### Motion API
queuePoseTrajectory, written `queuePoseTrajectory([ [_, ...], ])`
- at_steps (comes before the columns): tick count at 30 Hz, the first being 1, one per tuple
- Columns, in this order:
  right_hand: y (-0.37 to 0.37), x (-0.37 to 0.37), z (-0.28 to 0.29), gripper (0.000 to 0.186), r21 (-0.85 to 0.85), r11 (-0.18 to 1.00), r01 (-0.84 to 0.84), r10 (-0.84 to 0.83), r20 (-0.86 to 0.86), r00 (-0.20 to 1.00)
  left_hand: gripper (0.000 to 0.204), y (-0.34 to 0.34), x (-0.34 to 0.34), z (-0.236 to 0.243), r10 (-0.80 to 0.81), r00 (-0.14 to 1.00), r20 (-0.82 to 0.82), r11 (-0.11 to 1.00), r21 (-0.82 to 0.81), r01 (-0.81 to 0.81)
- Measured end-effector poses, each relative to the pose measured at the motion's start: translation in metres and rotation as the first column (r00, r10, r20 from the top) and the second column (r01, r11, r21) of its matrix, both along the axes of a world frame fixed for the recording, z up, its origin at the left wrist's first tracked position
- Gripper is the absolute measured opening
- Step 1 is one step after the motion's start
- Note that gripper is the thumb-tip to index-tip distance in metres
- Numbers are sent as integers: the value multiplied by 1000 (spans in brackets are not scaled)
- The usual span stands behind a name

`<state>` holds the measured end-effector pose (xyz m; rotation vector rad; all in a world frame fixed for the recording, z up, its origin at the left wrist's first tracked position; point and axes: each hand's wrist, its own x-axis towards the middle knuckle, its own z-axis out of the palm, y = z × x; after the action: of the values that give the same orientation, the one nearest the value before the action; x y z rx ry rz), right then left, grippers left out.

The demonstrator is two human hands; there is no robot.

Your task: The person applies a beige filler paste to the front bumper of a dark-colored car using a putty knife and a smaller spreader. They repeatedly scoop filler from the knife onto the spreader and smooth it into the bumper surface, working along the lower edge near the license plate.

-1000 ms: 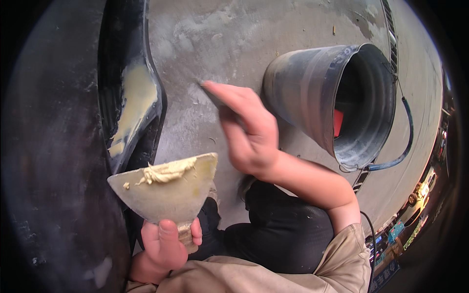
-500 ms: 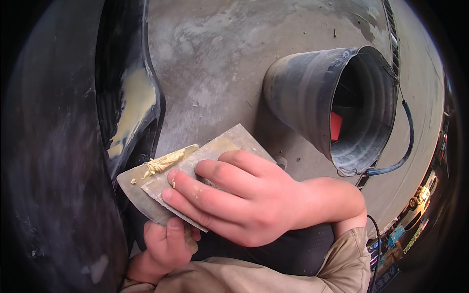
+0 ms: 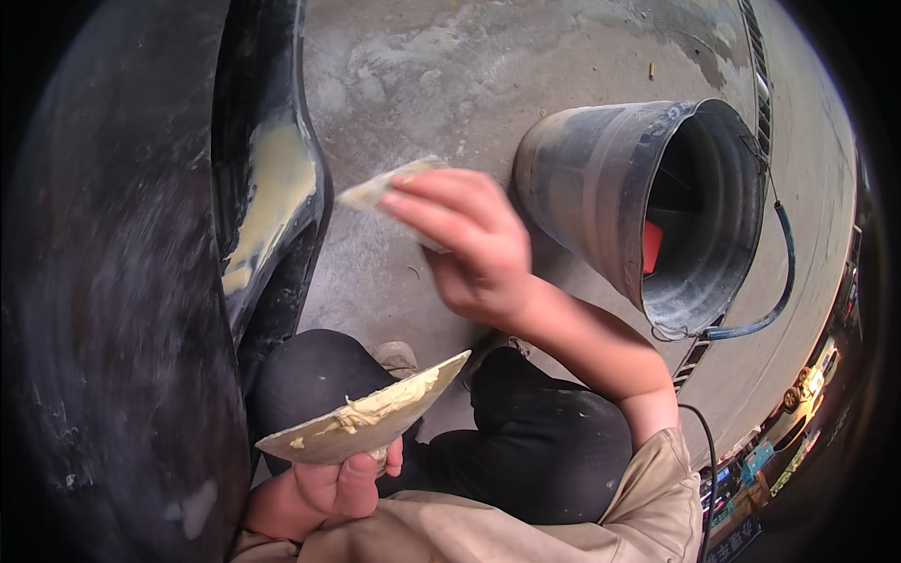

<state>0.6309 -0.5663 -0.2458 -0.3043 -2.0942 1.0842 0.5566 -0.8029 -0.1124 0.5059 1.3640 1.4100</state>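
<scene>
My left hand (image 3: 336, 486), low and left of centre, is closed around the short handle of a wide putty knife (image 3: 314, 448). Soft yellowish putty (image 3: 389, 408) lies in a ridge along its tilted blade. My right hand (image 3: 481, 246), blurred by motion, is raised over the floor and grips a thin flat spreader (image 3: 383, 188) between thumb and fingers. Left of the spreader, and apart from it, a smeared patch of putty (image 3: 280, 174) covers part of a curved black panel edge (image 3: 308, 202).
A large dark panel (image 3: 113, 281) fills the left side. A tipped bucket (image 3: 601, 188) with a hose-covered handle (image 3: 786, 272) lies on the concrete floor (image 3: 413, 84); something red (image 3: 650, 246) is inside it. My bent knees (image 3: 554, 460) are below. A slotted drain (image 3: 693, 361) runs behind the bucket.
My right hand has lifted the spreader off the putty knife and swung it up and forward. The knife in my left hand has tilted, and its putty now lies nearer the middle of the view.
</scene>
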Motion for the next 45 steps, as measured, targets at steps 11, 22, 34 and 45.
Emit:
queuePoseTrajectory([
  [11, -28, -39, -53, 43, 231, 972, -46, 49, -7, 999, 39, 7, -8, -1, -51, 998, 23, 998, -47, 52],
  [22, -11, -37, -69, 41, 244, 969, 23, -17, -23, 1000, 44, 9, -9, 0, -41, 999, 16, 995, -95, 42],
  [34, 2, -68, -69, 44, 61, 997, 44, -40, -60, 997, 38, 10, -10, 2, -12, 995, 103, 991, -128, 26],
  [45, -8, -68, -79, 45, 151, 989, 2, -4, 14, 1000, 35, 7, -8, 1, -1, 996, 92, 994, -108, 11],
])
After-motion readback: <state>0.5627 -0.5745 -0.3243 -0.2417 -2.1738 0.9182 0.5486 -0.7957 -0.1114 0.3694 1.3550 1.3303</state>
